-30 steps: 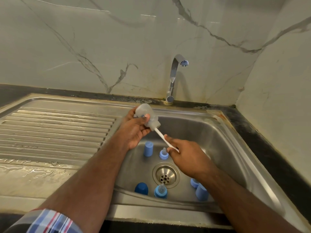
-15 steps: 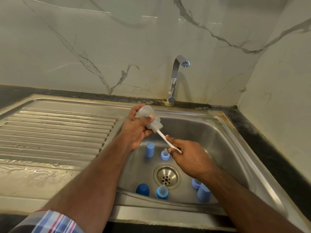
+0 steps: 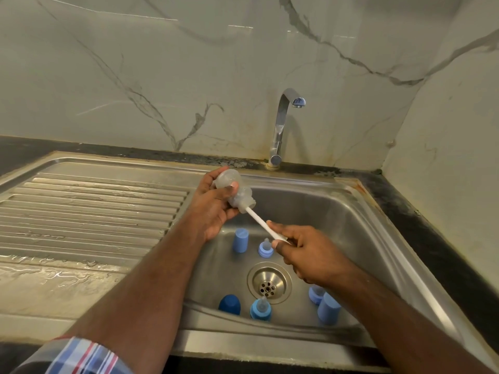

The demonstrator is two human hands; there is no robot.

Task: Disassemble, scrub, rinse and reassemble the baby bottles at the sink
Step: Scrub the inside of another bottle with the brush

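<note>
My left hand [image 3: 213,206] grips a clear baby bottle [image 3: 229,182] tilted over the left rim of the sink [image 3: 351,217], its mouth pointing down to the right. My right hand [image 3: 305,252] pinches the white handle of a bottle brush [image 3: 260,222], whose head is inside the bottle's mouth. On the basin floor stand a light blue cap [image 3: 240,240], a blue collar with a teat [image 3: 265,248], a dark blue cap [image 3: 229,304], a second collar with a teat [image 3: 260,309] and another light blue cap [image 3: 328,309] beside a partly hidden collar [image 3: 314,292].
A chrome tap [image 3: 280,125] stands behind the basin, with no water running. The wet ribbed draining board [image 3: 89,211] lies to the left. The drain strainer [image 3: 268,283] sits mid-basin. Marble walls close the back and the right side.
My right hand has drawn the brush handle a little down and to the right, out of the bottle. The bottle has stayed in my left hand at the same tilt.
</note>
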